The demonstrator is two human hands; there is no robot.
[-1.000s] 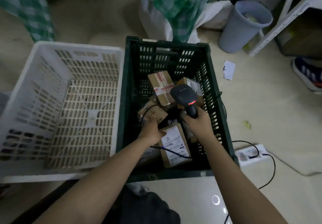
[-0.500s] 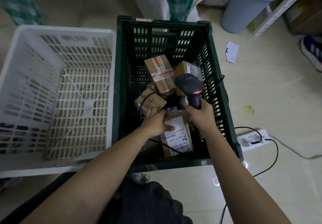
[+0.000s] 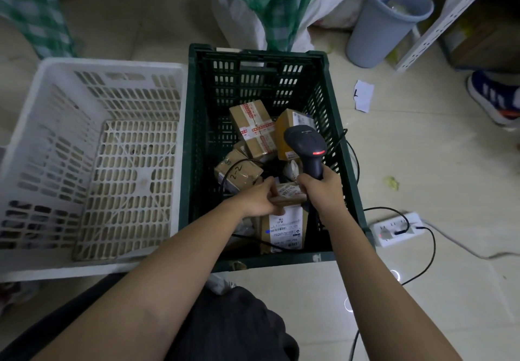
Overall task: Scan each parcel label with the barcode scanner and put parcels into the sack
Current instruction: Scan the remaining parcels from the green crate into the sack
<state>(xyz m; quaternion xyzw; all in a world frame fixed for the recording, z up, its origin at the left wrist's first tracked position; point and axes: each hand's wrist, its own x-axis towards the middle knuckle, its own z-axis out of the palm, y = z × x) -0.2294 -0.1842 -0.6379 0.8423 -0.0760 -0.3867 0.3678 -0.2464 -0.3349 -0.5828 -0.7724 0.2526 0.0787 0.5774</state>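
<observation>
Several small cardboard parcels lie in a dark green crate (image 3: 197, 141). My left hand (image 3: 257, 200) grips a small brown parcel (image 3: 289, 193) with a white label on top, lifted a little above a larger labelled parcel (image 3: 284, 230). My right hand (image 3: 323, 192) holds the black barcode scanner (image 3: 306, 144) by its handle, head pointing away over the crate, a red light lit on it. Further back lie a parcel with red tape (image 3: 254, 127), one marked "2-2" (image 3: 239, 173) and one standing on edge (image 3: 289, 124). The green-checked sack (image 3: 270, 3) stands behind the crate.
A white crate (image 3: 92, 149) sits left of the green one. A grey bin (image 3: 385, 20) and a white shelf frame (image 3: 439, 20) stand at the back right. A power strip (image 3: 396, 228) with cables lies on the floor at right, near a paper scrap (image 3: 364, 95) and someone's shoe (image 3: 492, 96).
My left hand has taken hold of a small parcel and lifted it off the larger labelled parcel. The scanner hand has stayed almost where it was.
</observation>
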